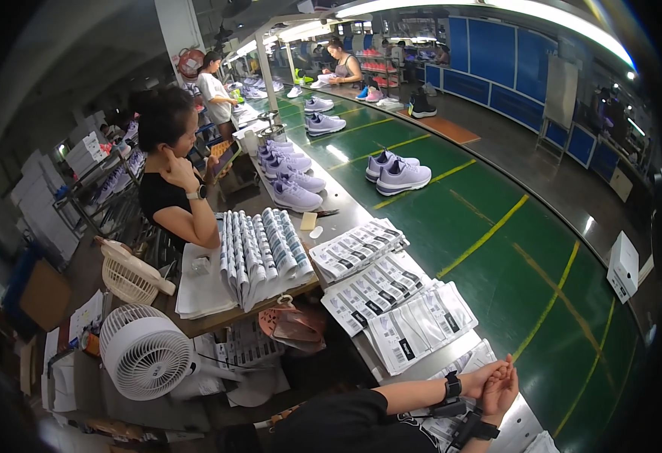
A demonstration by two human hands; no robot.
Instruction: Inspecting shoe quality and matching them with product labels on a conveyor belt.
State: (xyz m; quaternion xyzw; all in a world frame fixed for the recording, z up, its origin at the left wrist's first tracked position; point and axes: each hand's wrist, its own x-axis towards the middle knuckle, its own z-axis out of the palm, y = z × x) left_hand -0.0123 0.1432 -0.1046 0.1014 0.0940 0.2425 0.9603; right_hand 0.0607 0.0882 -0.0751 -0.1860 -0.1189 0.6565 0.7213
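Observation:
At the lower right, my left hand (483, 380) and my right hand (501, 392) are together above the near edge of the green belt. Their fingers are curled and touch one another. I see nothing held between them. Dark bands with small boxes sit on both wrists. Beneath and beside my hands lie printed white sheets (463, 361) on the metal ledge, partly hidden by my arms. Just beyond are fanned stacks of similar sheets (421, 326), with barcodes and dark label blocks.
Pairs of lilac sneakers (403, 175) stand on the green conveyor belt (489, 249); more sneakers (295, 195) line the ledge. A co-worker (172, 166) sits at left beside folded printed sheets (263, 249). A white fan (147, 353) stands nearer me. A white box (623, 266) is far right.

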